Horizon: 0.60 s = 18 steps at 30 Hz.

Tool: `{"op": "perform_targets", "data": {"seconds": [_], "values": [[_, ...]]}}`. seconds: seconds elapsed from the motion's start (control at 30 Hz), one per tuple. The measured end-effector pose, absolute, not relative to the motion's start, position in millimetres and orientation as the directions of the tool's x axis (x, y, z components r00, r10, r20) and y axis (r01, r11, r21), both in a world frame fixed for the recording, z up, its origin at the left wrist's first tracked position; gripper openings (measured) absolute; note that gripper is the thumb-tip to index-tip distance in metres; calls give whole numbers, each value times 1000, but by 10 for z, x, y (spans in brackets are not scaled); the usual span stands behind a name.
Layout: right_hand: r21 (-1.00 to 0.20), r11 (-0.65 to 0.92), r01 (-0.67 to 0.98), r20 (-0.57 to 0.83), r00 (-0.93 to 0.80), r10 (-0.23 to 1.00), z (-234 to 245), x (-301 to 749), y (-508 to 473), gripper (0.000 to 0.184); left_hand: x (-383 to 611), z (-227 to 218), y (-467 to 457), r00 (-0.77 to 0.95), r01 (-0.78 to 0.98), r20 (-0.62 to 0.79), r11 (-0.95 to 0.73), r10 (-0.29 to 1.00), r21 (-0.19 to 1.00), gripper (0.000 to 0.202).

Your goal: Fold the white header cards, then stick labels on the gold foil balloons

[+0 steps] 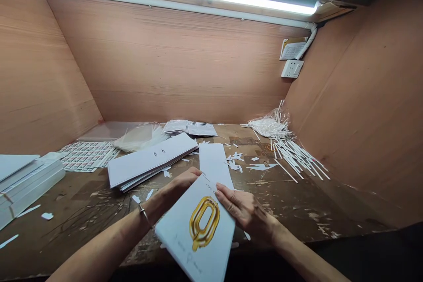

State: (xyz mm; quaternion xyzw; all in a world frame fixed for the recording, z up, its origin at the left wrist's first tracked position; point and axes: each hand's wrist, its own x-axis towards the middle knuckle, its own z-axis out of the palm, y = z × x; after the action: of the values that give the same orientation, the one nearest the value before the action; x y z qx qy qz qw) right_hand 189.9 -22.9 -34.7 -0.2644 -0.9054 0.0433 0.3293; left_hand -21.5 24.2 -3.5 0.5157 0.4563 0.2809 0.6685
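Observation:
A white printed card [175, 233] with a picture of a gold balloon shaped like a 0 is tilted toward me, low in the middle of the head view. My left hand [189, 177] is closed at its upper left edge, the fingers partly hidden behind it. On the upper right side, my right hand [239, 207] presses its fingers over the front and covers part of the printed lettering. A blank white card strip [214, 158] lies on the worktable just beyond both hands. To the left rests a stack of long white cards [152, 161] with small slots.
White sticks [294, 156] lie loose at right beside a clear bag [271, 125]. Paper scraps [234, 161] litter the brown worktable [264, 202]. Sticker sheets [87, 156], plastic sleeves [139, 137] and printed cards [202, 128] sit behind; a plastic box [39, 180] stands at left.

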Motion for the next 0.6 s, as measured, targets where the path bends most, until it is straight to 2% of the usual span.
{"op": "perform_targets", "data": {"seconds": [0.07, 0.13, 0.27, 0.37, 0.43, 0.47, 0.53, 0.6], "values": [[79, 877, 474, 547, -756, 360, -350, 1906, -226, 44, -247, -13, 230, 447, 23, -335, 364, 829, 931, 12], [224, 838, 497, 541, -779, 317, -374, 1907, -200, 43, -262, 1, 227, 517, -91, -298, 398, 802, 913, 16], [289, 812, 507, 528, -792, 306, -474, 1882, -152, 43, -240, -6, 210, 555, -203, -220, 387, 803, 900, 36], [258, 832, 491, 521, -796, 309, -505, 1875, -151, 43, -216, -37, 181, 480, -122, -257, 354, 839, 927, 27], [153, 866, 476, 482, -801, 355, -445, 1916, -155, 43, -221, -52, 163, 434, -79, -259, 323, 863, 943, 23], [51, 879, 475, 464, -790, 400, -387, 1953, -153, 44, -231, -52, 154, 404, -65, -249, 299, 880, 952, 21], [-276, 830, 485, 434, -708, 558, -235, 2040, -136, 47, -249, -37, 139, 347, -41, -219, 248, 912, 968, 19], [-656, 611, 444, 357, -531, 769, -81, 2098, -109, 44, -243, -7, 125, 331, -26, -204, 225, 921, 974, 18]]}}
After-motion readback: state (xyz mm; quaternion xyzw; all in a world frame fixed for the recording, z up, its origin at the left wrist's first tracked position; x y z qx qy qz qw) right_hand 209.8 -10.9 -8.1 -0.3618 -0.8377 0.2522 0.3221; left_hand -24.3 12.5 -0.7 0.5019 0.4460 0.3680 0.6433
